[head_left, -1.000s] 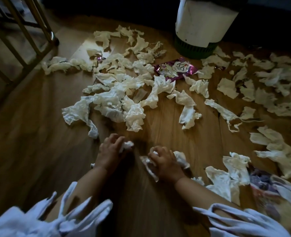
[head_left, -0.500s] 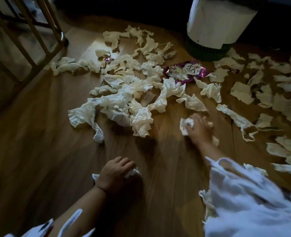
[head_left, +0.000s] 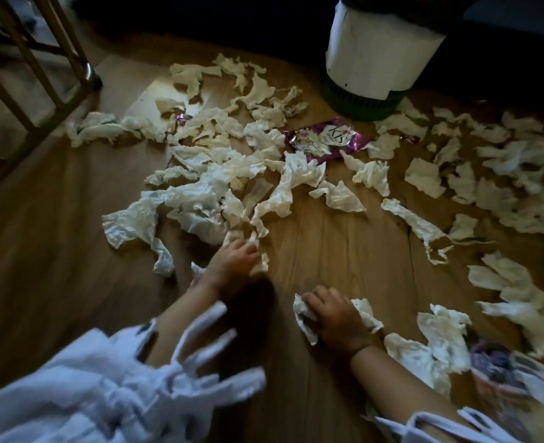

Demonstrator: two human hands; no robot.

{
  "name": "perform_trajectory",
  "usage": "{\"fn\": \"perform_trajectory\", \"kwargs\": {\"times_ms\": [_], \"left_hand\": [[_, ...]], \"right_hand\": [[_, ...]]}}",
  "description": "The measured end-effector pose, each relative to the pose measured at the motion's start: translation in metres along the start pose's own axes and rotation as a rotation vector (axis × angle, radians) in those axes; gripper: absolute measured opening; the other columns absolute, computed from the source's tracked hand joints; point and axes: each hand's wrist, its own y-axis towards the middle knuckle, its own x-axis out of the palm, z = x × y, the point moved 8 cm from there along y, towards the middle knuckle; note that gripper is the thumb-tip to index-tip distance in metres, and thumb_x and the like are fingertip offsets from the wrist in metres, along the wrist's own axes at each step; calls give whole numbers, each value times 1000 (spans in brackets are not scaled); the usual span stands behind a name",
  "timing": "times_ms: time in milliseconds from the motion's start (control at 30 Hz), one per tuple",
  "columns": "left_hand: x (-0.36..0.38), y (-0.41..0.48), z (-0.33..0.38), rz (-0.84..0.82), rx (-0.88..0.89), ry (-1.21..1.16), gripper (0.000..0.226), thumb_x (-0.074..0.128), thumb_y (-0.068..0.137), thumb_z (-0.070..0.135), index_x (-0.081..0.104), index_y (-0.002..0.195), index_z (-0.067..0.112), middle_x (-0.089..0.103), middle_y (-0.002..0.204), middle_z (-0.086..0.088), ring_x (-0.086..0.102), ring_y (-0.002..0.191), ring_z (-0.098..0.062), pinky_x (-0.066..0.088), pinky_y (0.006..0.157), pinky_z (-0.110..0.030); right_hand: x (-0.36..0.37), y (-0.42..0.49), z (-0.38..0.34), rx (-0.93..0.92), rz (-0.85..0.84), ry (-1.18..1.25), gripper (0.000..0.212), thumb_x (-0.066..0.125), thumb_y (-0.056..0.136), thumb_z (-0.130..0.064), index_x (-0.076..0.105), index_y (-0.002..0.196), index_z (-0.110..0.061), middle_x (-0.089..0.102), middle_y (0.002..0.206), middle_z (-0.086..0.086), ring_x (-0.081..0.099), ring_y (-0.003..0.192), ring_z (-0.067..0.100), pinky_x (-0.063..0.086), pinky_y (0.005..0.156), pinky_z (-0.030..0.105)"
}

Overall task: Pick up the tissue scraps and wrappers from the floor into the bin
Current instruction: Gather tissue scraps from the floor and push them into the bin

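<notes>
Several crumpled white tissue scraps (head_left: 200, 190) lie scattered over the wooden floor (head_left: 344, 244). A purple snack wrapper (head_left: 323, 140) lies near the white bin (head_left: 379, 49) with its dark green base at the top right. My left hand (head_left: 235, 260) is at the near edge of the big tissue pile, fingers closed on tissue scraps (head_left: 258, 266). My right hand (head_left: 334, 318) rests on the floor nearer to me, gripping a wad of tissue (head_left: 306, 318) that sticks out on both sides. A second wrapper (head_left: 504, 369) lies blurred at the lower right.
A wooden frame with slanted bars (head_left: 40, 59) stands at the top left. More tissue scraps (head_left: 494, 174) cover the floor to the right of the bin. My white fringed sleeves (head_left: 120, 385) fill the bottom of the view. Dark shadow lies behind the bin.
My left hand has moved forward from near me to the edge of the tissue pile. My right hand has pulled back from the middle of the floor toward me, still holding tissue.
</notes>
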Motion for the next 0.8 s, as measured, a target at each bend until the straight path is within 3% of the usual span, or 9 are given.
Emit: {"fn": "perform_trajectory", "kwargs": {"times_ms": [67,167,233,367,533,600,700,767,800], "left_hand": [[13,-21,-2,-44,-29,-91,32,47,76,39,70,79,17,70,77,-2,66,64,-21,54,56,-26],[0,-43,3,-59,-209,-516,39,49,89,34,61,118,10,67,107,-3,63,96,-22,54,75,-27],[-24,-48,-14,38,-379,-807,39,56,91,23,53,126,7,60,105,0,58,105,-19,50,76,-19],[-102,-47,-28,91,-389,-1020,12,61,87,23,63,95,15,65,94,-2,63,85,-10,50,64,-14],[-201,-48,-21,-75,-406,-1089,37,56,90,29,58,115,2,60,121,-13,60,102,-17,49,80,-24],[-219,-45,-17,-179,-412,-1105,39,49,94,29,56,122,2,59,123,-11,58,110,-22,50,78,-24],[-227,-21,-15,-255,-429,-1139,55,51,88,44,53,125,4,58,93,1,52,72,-7,41,60,-15],[-224,-2,-24,-250,-545,-1100,57,48,90,48,49,128,5,62,94,-7,60,80,-14,50,70,-21],[-222,9,-23,-277,-595,-1139,58,43,93,48,43,134,7,60,117,-16,60,104,-25,49,88,-29]], "right_hand": [[3,2,-7,-18,-72,-32,19,47,76,-33,48,92,-23,60,73,2,56,54,19,46,45,24],[-7,19,-11,141,-247,51,24,46,83,-30,59,99,-18,63,90,6,63,77,24,45,62,26],[-20,33,-5,358,-354,246,25,52,90,-34,63,104,-16,64,100,3,61,91,19,43,73,26],[-96,67,-15,665,-247,635,26,57,86,-44,65,90,-19,68,82,0,64,75,16,50,71,32],[-200,100,-45,820,-212,591,32,49,89,-51,58,80,-21,53,70,-3,49,64,11,35,58,23],[-220,109,-42,891,-183,589,41,41,91,-54,60,88,-18,56,83,4,55,78,17,40,69,27],[-227,117,-19,1093,-69,883,53,33,93,-53,53,122,-14,55,116,16,53,108,28,45,83,37],[-224,126,-8,1208,-10,1064,33,39,82,-46,58,82,-19,54,85,10,51,81,25,42,61,32],[-221,132,6,1236,13,1095,20,40,72,-39,47,64,-22,46,74,7,45,73,25,39,56,30]]}}
